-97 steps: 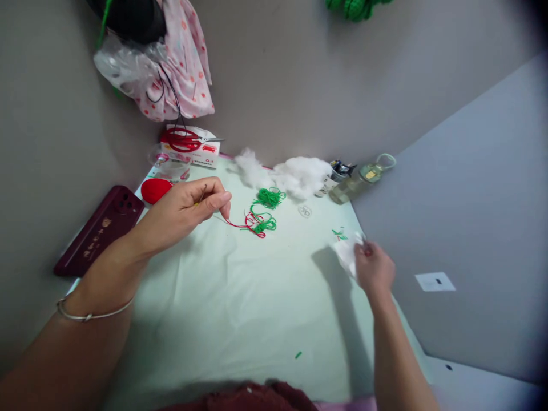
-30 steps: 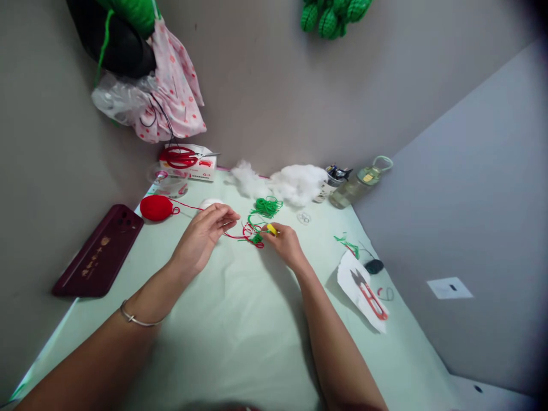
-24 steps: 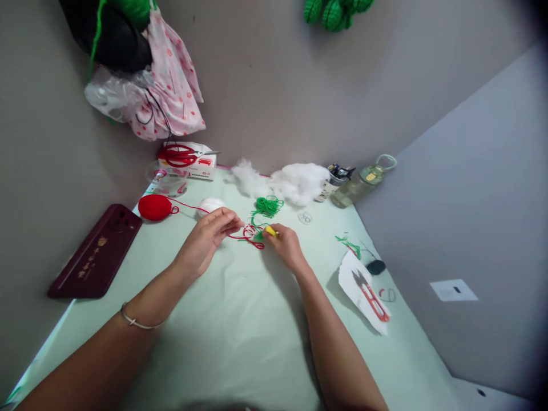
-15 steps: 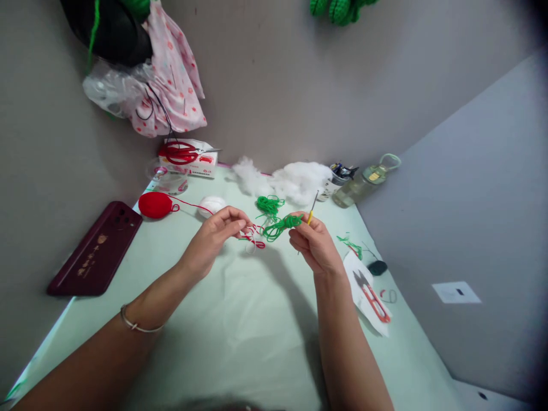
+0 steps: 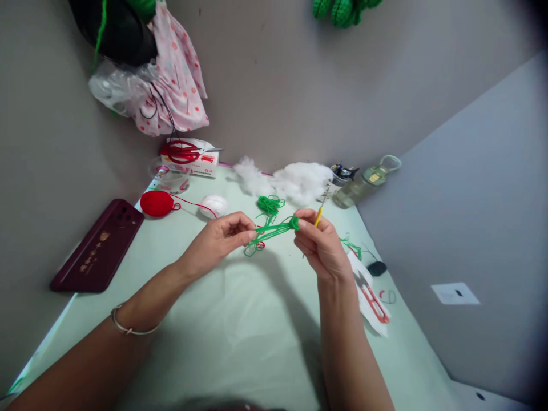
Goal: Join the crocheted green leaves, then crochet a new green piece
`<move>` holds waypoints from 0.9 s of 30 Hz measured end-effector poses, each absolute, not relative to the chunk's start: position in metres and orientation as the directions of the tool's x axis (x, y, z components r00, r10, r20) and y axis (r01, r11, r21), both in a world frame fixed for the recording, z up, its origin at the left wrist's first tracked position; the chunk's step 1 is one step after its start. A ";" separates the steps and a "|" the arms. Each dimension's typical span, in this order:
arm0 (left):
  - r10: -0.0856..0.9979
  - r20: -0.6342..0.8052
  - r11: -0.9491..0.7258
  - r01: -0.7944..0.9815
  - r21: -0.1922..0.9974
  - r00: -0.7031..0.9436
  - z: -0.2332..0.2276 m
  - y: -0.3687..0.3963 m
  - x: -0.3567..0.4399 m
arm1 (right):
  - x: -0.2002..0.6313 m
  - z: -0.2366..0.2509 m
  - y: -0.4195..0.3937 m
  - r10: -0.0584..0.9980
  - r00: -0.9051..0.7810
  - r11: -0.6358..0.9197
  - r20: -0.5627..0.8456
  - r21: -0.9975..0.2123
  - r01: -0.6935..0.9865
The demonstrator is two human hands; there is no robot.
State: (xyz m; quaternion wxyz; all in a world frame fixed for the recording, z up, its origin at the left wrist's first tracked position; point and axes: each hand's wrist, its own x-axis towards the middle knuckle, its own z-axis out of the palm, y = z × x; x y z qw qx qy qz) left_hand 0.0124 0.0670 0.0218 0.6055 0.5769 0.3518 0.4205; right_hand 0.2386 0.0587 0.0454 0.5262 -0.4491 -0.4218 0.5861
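With the green yarn (image 5: 276,229) taken as the clock's centre and 12 pointing away from the body, the left hand (image 5: 220,237) is found at 9 o'clock and the right hand (image 5: 320,240) at 3. The yarn's long axis is set almost along that 9-to-3 line, tipped slightly up toward the right. Both grips appear clamped on it: the gathered knot is pinched by the right fingertips, the looser strands by the left, so the knot is nearer the right hand. The hook (image 5: 318,216) is also held in the right hand, tip toward 1 o'clock.

Farther off, a green heap (image 5: 269,204) is seen at 12. At 2 stands the tilted-looking bottle (image 5: 357,189), its contents not discernible; beside it is the cup (image 5: 337,183), filled with pens (image 5: 343,172). At 10 lies the clear tub (image 5: 173,182); what it holds cannot be told.
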 end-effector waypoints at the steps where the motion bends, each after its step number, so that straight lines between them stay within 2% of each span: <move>1: 0.928 0.064 -0.029 -0.101 0.994 0.366 0.022 0.069 0.010 | 0.242 0.046 0.060 0.998 -0.013 -0.070 -0.069 -0.967 -0.246; 4: 0.974 0.089 -0.063 -0.130 0.989 0.207 0.020 0.076 0.003 | 0.253 0.047 0.064 0.996 0.085 -0.010 -0.032 -0.968 -0.252; 8: 0.996 0.093 -0.092 -0.269 0.959 -0.009 0.018 0.083 -0.005 | 0.265 0.047 0.069 0.978 0.209 0.060 0.003 -0.962 -0.266; 14: 0.982 0.069 -0.136 -0.396 0.908 -0.178 0.018 0.092 -0.017 | 0.282 0.053 0.070 0.954 0.298 0.123 0.025 -0.940 -0.317; 17: 0.966 0.114 -0.181 -0.294 0.939 -0.231 0.015 0.096 -0.021 | 0.284 0.055 0.068 0.953 0.298 0.146 0.057 -0.946 -0.288; 19: 0.934 0.224 -0.270 -0.136 0.953 -0.279 0.015 0.095 -0.021 | 0.280 0.056 0.066 0.962 0.265 0.133 0.064 -0.959 -0.250; 21: 0.888 0.365 -0.358 0.076 0.931 -0.282 0.018 0.089 -0.017 | 0.271 0.057 0.062 0.977 0.207 0.097 0.052 -0.972 -0.215; 23: 0.888 0.424 -0.385 0.217 0.897 -0.176 0.023 0.080 -0.010 | 0.258 0.056 0.057 0.990 0.141 0.049 0.021 -0.979 -0.198; 27: 0.939 0.315 -0.334 0.142 0.932 0.140 0.031 0.059 0.010 | 0.228 0.051 0.046 0.998 -0.036 -0.053 -0.048 -0.986 -0.160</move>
